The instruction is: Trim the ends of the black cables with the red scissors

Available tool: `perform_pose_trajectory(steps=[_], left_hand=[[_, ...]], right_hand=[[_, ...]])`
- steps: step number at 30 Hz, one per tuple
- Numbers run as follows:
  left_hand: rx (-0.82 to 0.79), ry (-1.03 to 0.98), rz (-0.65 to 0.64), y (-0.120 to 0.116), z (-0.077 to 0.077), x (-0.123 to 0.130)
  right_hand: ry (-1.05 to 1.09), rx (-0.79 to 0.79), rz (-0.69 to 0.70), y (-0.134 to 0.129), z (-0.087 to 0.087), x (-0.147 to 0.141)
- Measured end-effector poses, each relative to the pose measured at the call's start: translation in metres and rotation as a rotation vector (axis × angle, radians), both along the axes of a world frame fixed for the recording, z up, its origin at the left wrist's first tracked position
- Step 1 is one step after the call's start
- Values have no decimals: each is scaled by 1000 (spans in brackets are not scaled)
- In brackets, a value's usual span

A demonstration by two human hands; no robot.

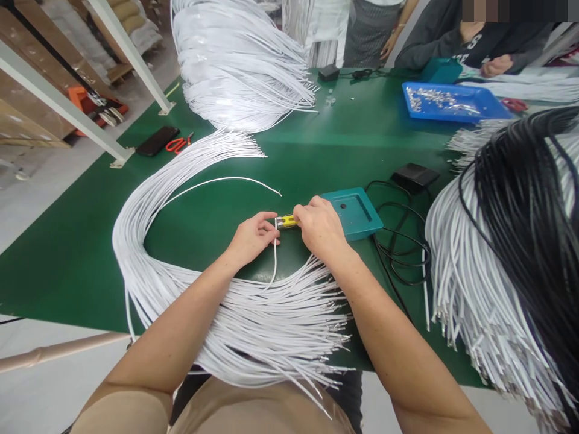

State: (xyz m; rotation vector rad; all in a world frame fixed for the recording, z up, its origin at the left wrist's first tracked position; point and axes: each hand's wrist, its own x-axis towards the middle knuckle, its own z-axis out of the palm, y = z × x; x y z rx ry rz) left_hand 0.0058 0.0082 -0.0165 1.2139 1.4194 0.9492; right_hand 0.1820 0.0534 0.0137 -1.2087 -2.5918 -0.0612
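My left hand (pixel 259 236) is closed, its fingertips pinching one white cable (pixel 275 259) near its end. The cable's tip meets the metal front of a yellow metal-tipped tool (pixel 287 221). Curled over the back of that tool is my right hand (pixel 319 224), its fingers wrapped and partly hiding it. Just behind the right hand lies a teal box with a recessed top (pixel 364 222); whether it joins the yellow tool is hidden. A thick bundle of white cables (pixel 131 235) curves round from the back and passes under my forearms, its ends pointing right.
A black pedal-like box (pixel 415 177) and looped black cords (pixel 398 265) lie right of the teal box. Piled cables (pixel 511 241) stand far right. Beyond are a blue tray (pixel 491 111) of small metal parts, red-handled pliers (pixel 178 144), a phone (pixel 157 141) and co-workers.
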Motion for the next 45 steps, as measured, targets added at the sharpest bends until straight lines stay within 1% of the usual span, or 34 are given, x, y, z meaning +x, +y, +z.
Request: perform_pose_trajectory(steps=[4, 6, 7, 8, 11, 13, 16, 18, 20, 22, 25, 28, 30, 33, 37, 40, 42, 43, 45], left_hand=[[-4, 42, -9, 2, -4, 0], [-3, 48, -14, 2, -4, 0], [-1, 48, -14, 2, -5, 0], [3, 50, -13, 2, -5, 0], [7, 64, -12, 1, -5, -2], [0, 73, -15, 1, -4, -3], [-5, 79, -16, 0, -1, -6], [13, 71, -16, -2, 4, -9], [41, 37, -11, -3, 10, -11], [63, -5, -3, -5, 16, -12], [88, -62, -18, -7, 22, -13], [129, -119, -69, -9, 23, -12], [165, -149, -103, -12, 24, -11], [205, -163, -135, -16, 29, -8], [249, -133, -193, -25, 41, -1], [285, -64, -253, -33, 55, 1], [313, 39, -294, -42, 70, 2], [332, 124, -314, -48, 79, 3], [402, 356, -323, -66, 102, 4]], right_hand=[[-16, -11, 7, -2, 2, 0], [-3, 11, 1, -3, 3, 3], [15, 37, -24, -4, 3, 5], [36, 71, -70, -4, 2, 8], [71, 157, -272, -4, -3, 17], [57, 158, -343, -2, -7, 21], [36, 125, -340, 0, -12, 22], [52, 98, -337, 0, -11, 22], [95, 64, -332, -3, -5, 22], [155, 20, -304, -9, 6, 22], [229, -76, -197, -27, 25, 22], [264, -179, -37, -58, 38, 16], [258, -234, 56, -83, 40, 9], [199, -283, 148, -120, 39, -3], [120, -302, 204, -154, 43, -15], [73, -289, 210, -168, 49, -18], [54, -274, 191, -173, 51, -21], [47, -265, 181, -176, 50, -22], [37, -249, 166, -180, 46, -26]])
